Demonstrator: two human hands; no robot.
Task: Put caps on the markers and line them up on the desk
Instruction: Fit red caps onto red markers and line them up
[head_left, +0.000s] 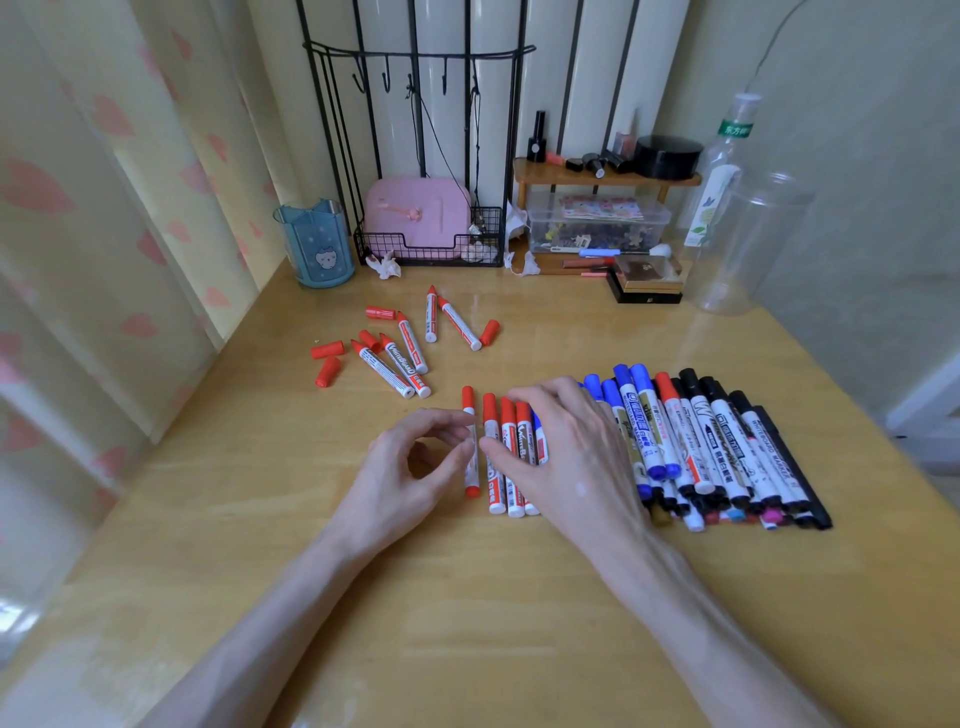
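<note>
While the left hand pinches the row's end marker on the desk, the right hand's straight fingers lie across that row, hiding part, with uncapped markers and caps beyond it.

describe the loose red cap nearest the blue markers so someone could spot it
At the back of the desk sits a pink case. In front of it lie uncapped red markers and loose caps. This cap lies alone at the cluster's right edge, by a marker's flat end; the others lie left.
</note>
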